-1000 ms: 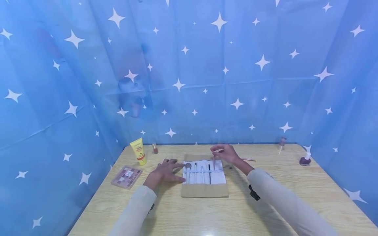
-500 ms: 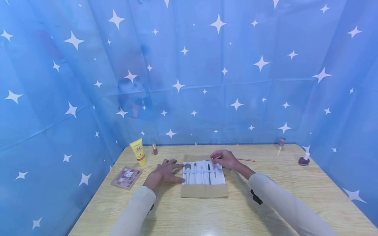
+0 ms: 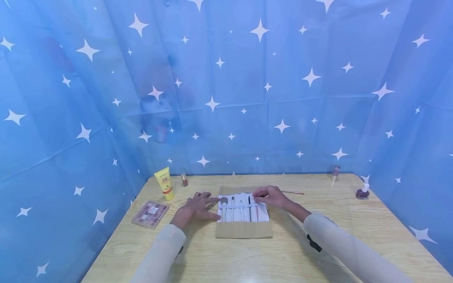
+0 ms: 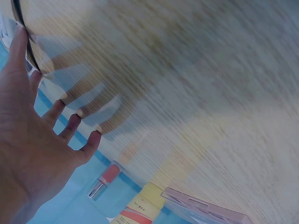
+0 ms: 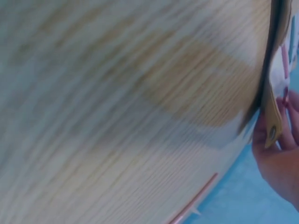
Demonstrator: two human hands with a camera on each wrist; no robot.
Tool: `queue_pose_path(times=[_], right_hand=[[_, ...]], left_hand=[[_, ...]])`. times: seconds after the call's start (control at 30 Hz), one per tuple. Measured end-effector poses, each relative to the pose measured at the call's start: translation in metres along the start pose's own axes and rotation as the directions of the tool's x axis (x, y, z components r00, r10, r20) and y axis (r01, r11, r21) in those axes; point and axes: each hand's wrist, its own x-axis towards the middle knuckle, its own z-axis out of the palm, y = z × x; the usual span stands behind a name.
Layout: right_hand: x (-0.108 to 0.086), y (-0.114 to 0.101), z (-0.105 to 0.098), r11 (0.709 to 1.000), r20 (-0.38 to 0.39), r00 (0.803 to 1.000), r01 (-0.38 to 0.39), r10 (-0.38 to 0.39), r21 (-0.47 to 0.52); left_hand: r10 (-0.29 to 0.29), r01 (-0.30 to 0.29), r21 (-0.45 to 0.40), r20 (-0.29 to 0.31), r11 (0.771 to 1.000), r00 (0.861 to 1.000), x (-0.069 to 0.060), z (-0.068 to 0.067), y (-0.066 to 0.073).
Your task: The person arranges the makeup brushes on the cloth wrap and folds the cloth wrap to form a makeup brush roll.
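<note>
Blue cloth with white stars hangs behind a wooden counter, on which a tan case with a white lining lies open. Well left of the case lies a palette; behind it, also left of the case, stand a yellow tube and a red bottle. Just left of the case is the left hand, fingers spread, thumb and forefinger touching the case's left edge. Inside the case, left to right, lie a wide brush, two thin white brushes and a dark brush. At the case's right end, the right hand pinches the top of a pink brush lying against the lining; whether it runs under the strap I cannot tell. Right of the case, partly behind that hand, lies a pink stick. Well right of the case stand a small blurred object and a dark bottle with a white cap.
</note>
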Motion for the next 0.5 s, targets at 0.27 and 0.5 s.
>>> queue_pose_path(times=[0.27,0.5], right_hand=[[-0.009,-0.001,0.002,0.999,0.058,0.998,0.021,-0.023,0.034],[-0.016,-0.003,0.003,0.998,0.071,0.995,0.068,-0.069,0.015]], left_hand=[[0.000,0.000,0.007,0.001,1.000,1.000,0.000,0.002,-0.002],[0.008,-0.008,0.007,-0.003,1.000,1.000,0.002,0.003,-0.003]])
